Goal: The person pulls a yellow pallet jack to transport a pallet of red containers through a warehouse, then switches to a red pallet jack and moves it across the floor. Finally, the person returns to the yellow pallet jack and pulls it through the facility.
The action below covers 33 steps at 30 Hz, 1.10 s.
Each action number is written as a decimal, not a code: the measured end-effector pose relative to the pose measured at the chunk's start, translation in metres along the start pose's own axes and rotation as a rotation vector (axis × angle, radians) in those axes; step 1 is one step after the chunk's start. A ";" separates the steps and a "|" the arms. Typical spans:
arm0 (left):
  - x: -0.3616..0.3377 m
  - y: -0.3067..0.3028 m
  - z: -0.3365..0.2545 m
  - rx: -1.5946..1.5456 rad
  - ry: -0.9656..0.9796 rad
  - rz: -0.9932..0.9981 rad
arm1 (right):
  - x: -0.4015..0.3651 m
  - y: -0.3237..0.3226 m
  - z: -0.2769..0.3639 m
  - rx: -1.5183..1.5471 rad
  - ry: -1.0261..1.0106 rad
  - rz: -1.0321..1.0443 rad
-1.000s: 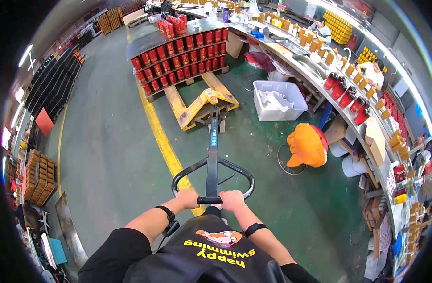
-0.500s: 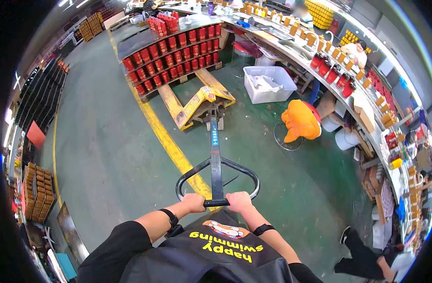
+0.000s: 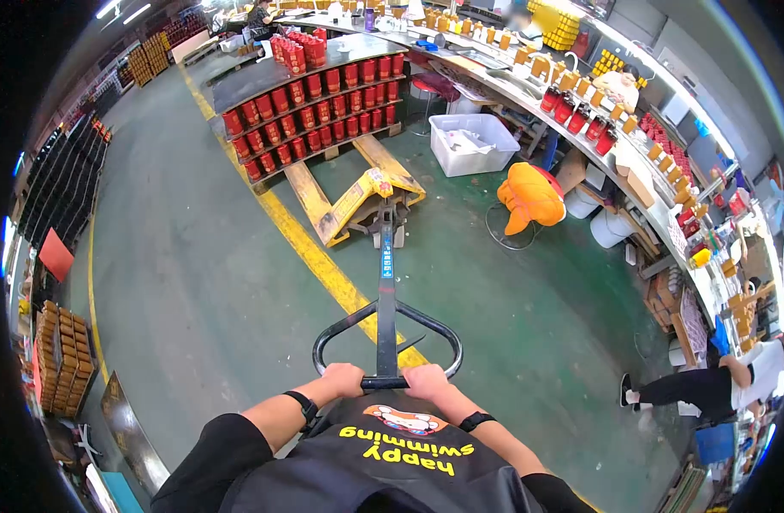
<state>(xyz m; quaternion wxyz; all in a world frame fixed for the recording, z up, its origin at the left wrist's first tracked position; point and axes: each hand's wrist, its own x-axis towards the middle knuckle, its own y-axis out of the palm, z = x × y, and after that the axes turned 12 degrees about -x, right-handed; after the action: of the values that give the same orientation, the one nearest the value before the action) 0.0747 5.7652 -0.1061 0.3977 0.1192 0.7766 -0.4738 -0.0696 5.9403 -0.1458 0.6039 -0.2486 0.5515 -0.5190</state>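
Observation:
Both of my hands grip the crossbar of a black looped pallet jack handle (image 3: 387, 342). My left hand (image 3: 343, 379) is closed round the bar's left end, and my right hand (image 3: 426, 381) round its right end. From the loop a dark shaft with a blue label (image 3: 387, 261) runs forward to the yellow pallet jack (image 3: 357, 205). Its forks point away from me, toward a pallet stacked with rows of red canisters (image 3: 315, 115) between dark boards. How far the forks reach under the pallet is hidden.
A white bin (image 3: 469, 145) and a stool with an orange cover (image 3: 530, 198) stand right of the jack. A long curved workbench (image 3: 511, 81) lines the right side. One person (image 3: 708, 385) walks at lower right. A yellow floor line (image 3: 298, 231) passes left of the jack.
The handle and my hands have shifted slightly left and down in view. The bin and stool appear further left and higher. The person at lower right has come further into view.

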 end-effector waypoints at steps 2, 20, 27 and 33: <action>-0.018 0.020 -0.010 -0.001 -0.019 0.004 | -0.018 0.021 0.009 0.017 -0.035 -0.019; -0.143 0.273 -0.095 0.031 -0.085 -0.068 | -0.219 0.194 0.087 0.041 -0.186 -0.032; -0.214 0.357 -0.139 0.024 -0.090 -0.115 | -0.312 0.242 0.131 0.018 -0.171 0.019; -0.256 0.430 -0.182 0.003 -0.117 -0.136 | -0.379 0.291 0.144 0.021 -0.214 0.091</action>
<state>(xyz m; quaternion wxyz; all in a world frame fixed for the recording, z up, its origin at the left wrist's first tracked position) 0.3923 6.1900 -0.1526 0.4090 0.0388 0.7576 -0.5072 0.2217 6.3410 -0.2063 0.6848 -0.2708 0.4892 -0.4674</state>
